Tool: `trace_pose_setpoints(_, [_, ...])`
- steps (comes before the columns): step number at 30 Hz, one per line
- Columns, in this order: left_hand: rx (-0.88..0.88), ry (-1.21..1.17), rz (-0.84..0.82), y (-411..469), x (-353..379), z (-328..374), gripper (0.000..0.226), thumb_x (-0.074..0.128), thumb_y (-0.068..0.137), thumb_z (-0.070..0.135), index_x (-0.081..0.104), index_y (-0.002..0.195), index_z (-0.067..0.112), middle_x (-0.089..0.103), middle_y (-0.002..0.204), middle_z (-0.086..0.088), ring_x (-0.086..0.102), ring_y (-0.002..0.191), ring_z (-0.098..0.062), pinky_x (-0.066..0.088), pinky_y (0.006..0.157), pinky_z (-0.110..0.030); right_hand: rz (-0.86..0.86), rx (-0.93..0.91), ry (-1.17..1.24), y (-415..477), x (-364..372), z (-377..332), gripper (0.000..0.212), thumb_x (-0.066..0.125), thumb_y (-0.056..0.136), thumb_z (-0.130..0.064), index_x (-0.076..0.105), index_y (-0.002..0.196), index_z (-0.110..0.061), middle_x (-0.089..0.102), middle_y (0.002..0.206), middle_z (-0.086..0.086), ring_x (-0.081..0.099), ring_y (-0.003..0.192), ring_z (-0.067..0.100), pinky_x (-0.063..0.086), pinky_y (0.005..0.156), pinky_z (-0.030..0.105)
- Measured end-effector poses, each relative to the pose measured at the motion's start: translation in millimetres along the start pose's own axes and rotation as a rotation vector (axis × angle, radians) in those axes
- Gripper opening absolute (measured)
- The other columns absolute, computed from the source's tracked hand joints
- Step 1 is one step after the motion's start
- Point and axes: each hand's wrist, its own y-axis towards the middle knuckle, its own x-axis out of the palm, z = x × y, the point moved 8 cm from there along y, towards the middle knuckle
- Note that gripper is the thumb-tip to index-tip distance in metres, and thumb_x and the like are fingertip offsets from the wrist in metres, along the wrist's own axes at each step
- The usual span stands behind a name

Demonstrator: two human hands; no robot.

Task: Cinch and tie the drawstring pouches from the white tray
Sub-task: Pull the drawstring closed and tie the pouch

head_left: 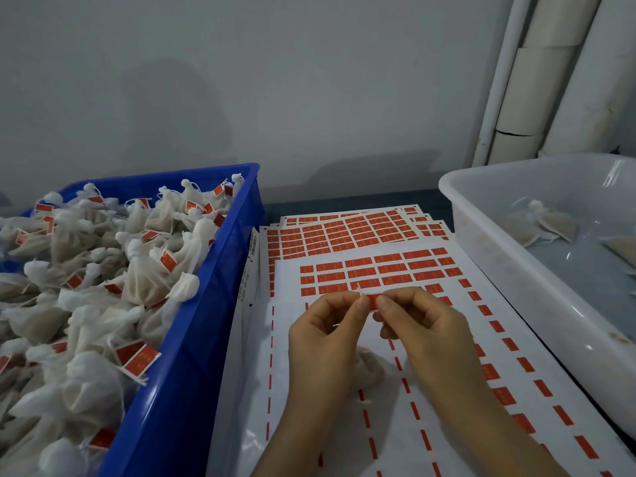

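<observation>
Red sticker (372, 300): you are holding it stretched between both hands, just above the paper. Your left hand (327, 342) is pinching its left end between thumb and forefinger, with the other fingers curling inward. A thin pale drawstring (359, 290) is poking up out of that same pinch. Your right hand (421, 325) is pinching the right end, fingers likewise curling. The fingertips of the two hands are nearly meeting.

Between your wrists, underneath them, a white pouch (370, 371) is lying on the paper. The hands are hiding most of it, so you cannot tell whether its neck is cinched.

Under both hands a sticker sheet (344, 428) is lying flat, with full red rows showing just beyond your fingertips and only thin red strips showing nearer your wrists. More sheets (344, 232) are fanning out beyond it.

Right of your right hand, well apart, the white tray (481, 215) is sitting with a few loose pouches (547, 222) lying in its far part.

Left of your left hand, a blue crate (192, 339) is sitting just beside the sheets, heaped with tied pouches (144, 270) carrying red tags.

Far beyond your right hand, pale rolls (550, 80) are leaning against the grey wall (275, 80).
</observation>
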Motion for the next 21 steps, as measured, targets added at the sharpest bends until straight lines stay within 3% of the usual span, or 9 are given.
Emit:
trace_pose_setpoints(4, [0.000, 0.000, 0.008, 1, -2, 0, 0.002, 0.068, 0.077, 0.031, 0.068, 0.079, 0.031, 0.068, 0.079, 0.028, 0.063, 0.083, 0.011, 0.044, 0.058, 0.001, -0.023, 0.000, 0.022, 0, 2, -1, 0.019, 0.054, 0.068, -0.045, 0.059, 0.082, -0.034, 0.064, 0.073, -0.032, 0.062, 0.071, -0.007, 0.043, 0.055, 0.001])
trace_pose_setpoints(9, [-0.001, -0.040, 0.057, 3, -9, 1, 0.018, 0.063, 0.065, 0.043, 0.069, 0.077, 0.030, 0.070, 0.080, 0.025, 0.064, 0.083, 0.009, 0.047, 0.059, -0.002, -0.099, 0.010, -0.012, 0, 10, 1, 0.024, 0.052, 0.065, -0.052, 0.056, 0.086, -0.040, 0.064, 0.076, -0.032, 0.061, 0.076, -0.009, 0.043, 0.057, 0.001])
trace_pose_setpoints(13, [0.001, -0.047, 0.103, 5, -18, -2, 0.011, 0.065, 0.074, 0.037, 0.069, 0.079, 0.028, 0.071, 0.082, 0.022, 0.066, 0.085, 0.006, 0.051, 0.060, -0.009, -0.251, 0.008, -0.169, -5, 28, 7, 0.025, 0.053, 0.064, -0.059, 0.051, 0.085, -0.046, 0.056, 0.080, -0.034, 0.055, 0.081, -0.015, 0.040, 0.057, -0.001])
trace_pose_setpoints(15, [0.009, -0.030, 0.108, 7, -20, -2, 0.003, 0.066, 0.082, 0.026, 0.067, 0.080, 0.027, 0.070, 0.082, 0.023, 0.065, 0.084, 0.007, 0.049, 0.055, -0.007, -0.362, 0.023, -0.254, -10, 40, 12, 0.016, 0.059, 0.075, -0.053, 0.049, 0.084, -0.047, 0.054, 0.083, -0.031, 0.056, 0.079, -0.007, 0.042, 0.057, 0.001])
trace_pose_setpoints(17, [0.050, 0.030, 0.112, 7, -21, -1, 0.009, 0.063, 0.087, 0.021, 0.064, 0.079, 0.026, 0.068, 0.081, 0.026, 0.063, 0.086, 0.010, 0.049, 0.055, -0.005, -0.442, 0.022, -0.339, -13, 47, 16, 0.018, 0.062, 0.084, -0.039, 0.045, 0.086, -0.044, 0.049, 0.088, -0.030, 0.053, 0.076, -0.006, 0.040, 0.059, 0.000])
trace_pose_setpoints(21, [0.065, 0.055, 0.096, 8, -21, -1, 0.012, 0.062, 0.087, 0.018, 0.062, 0.078, 0.026, 0.068, 0.082, 0.028, 0.063, 0.087, 0.009, 0.049, 0.057, -0.005, -0.487, -0.002, -0.468, -14, 50, 20, 0.017, 0.057, 0.089, -0.034, 0.047, 0.100, -0.041, 0.052, 0.104, -0.019, 0.049, 0.082, -0.005, 0.038, 0.075, 0.003])
